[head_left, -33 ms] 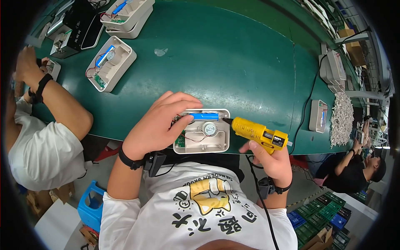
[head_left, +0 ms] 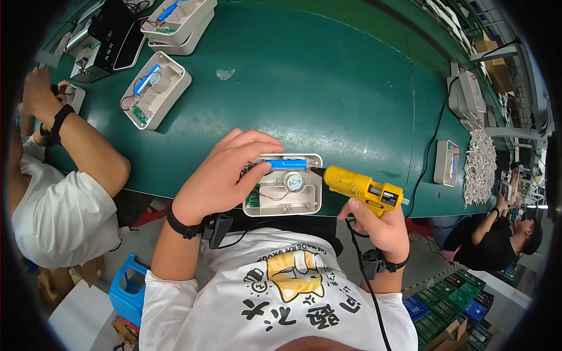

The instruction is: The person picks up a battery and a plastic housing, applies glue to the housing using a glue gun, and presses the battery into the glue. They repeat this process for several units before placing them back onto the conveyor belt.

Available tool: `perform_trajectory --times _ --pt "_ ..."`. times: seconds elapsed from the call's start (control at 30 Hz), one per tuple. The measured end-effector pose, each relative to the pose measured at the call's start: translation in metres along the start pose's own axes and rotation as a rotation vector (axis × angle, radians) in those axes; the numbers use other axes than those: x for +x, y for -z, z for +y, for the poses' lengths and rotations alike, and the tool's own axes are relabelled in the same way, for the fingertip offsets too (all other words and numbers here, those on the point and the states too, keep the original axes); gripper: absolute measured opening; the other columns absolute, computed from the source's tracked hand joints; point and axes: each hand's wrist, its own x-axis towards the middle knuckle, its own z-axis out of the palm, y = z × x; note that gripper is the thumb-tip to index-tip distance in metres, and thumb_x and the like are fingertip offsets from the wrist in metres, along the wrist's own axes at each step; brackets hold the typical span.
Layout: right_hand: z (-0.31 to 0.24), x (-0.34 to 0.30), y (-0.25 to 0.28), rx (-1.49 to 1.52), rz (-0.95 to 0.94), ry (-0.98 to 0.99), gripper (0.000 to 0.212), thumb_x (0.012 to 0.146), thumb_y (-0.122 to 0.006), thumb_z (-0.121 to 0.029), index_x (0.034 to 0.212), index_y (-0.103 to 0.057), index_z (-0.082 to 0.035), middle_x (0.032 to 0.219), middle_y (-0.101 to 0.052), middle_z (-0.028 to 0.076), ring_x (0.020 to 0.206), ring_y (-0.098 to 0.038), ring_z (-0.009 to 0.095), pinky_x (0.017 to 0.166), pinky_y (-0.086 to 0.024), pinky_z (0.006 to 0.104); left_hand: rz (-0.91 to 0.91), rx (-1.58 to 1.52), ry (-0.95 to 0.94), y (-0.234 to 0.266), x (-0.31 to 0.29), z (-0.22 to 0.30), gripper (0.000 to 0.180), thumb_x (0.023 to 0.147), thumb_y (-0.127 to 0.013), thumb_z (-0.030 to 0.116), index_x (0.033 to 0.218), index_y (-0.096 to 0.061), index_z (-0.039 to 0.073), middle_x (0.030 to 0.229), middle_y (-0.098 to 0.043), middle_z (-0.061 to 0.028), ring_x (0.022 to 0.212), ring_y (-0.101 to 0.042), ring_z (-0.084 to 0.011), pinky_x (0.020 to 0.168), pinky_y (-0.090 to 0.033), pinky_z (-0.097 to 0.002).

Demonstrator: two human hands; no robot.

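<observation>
A white plastic housing (head_left: 283,209) lies at the near edge of the green table. Inside it are a blue cylindrical battery (head_left: 288,164), a round silvery motor-like part (head_left: 293,181), thin red and black wires and a green circuit board (head_left: 253,200). My left hand (head_left: 219,172) grips the housing's left end, thumb against the battery's left end and fingers along the far rim. My right hand (head_left: 377,225) is closed around the handle of a yellow hot glue gun (head_left: 357,184). Its dark nozzle points left, over the housing's right rim near the battery's right end.
Similar housings (head_left: 157,90) stand at the left, and another (head_left: 447,163) at the right beside a pile of small white parts (head_left: 480,168). Black machine (head_left: 105,50) sits far left. A co-worker's arm (head_left: 88,140) reaches in at left; another person (head_left: 492,234) works at right. Black cable (head_left: 430,152) crosses the table.
The glue gun has shifted very slightly left, its nozzle now a little further over the housing's rim. My left hand and the housing look almost unchanged.
</observation>
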Motion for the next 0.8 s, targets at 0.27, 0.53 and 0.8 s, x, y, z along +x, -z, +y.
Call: perform_trajectory --times 0.27,0.53,0.8 --pt "0.0 -0.003 0.003 -0.004 -0.083 -0.095 0.017 0.103 -0.073 -0.015 0.11 -0.073 0.001 0.081 -0.073 0.002 0.066 -0.064 0.008 0.061 -0.05 0.026 -0.045 0.028 0.016 0.003 0.0 0.003 0.033 0.099 -0.064 0.003 0.131 -0.072 0.004 0.132 -0.07 -0.01 0.115 -0.061 -0.0289 0.103 -0.048 -0.0392" --pt "-0.003 -0.002 -0.008 -0.011 -0.036 0.142 0.018 0.102 -0.073 -0.013 0.112 -0.071 0.002 0.079 -0.072 0.004 0.064 -0.066 0.013 0.059 -0.05 0.0293 0.012 0.021 -0.064 -0.002 0.0 -0.003 0.033 0.096 -0.061 0.002 0.127 -0.07 0.005 0.129 -0.069 -0.0091 0.108 -0.06 -0.0305 0.097 -0.047 -0.0406" --pt "-0.014 0.016 -0.027 -0.184 -0.304 0.149 0.021 0.102 -0.07 -0.01 0.117 -0.071 0.004 0.086 -0.073 0.005 0.074 -0.067 0.012 0.065 -0.052 0.0292 -0.07 0.038 -0.019 0.002 -0.004 0.005 0.054 0.084 -0.058 -0.004 0.136 -0.066 0.004 0.139 -0.065 -0.0105 0.123 -0.058 -0.0317 0.108 -0.045 -0.0413"
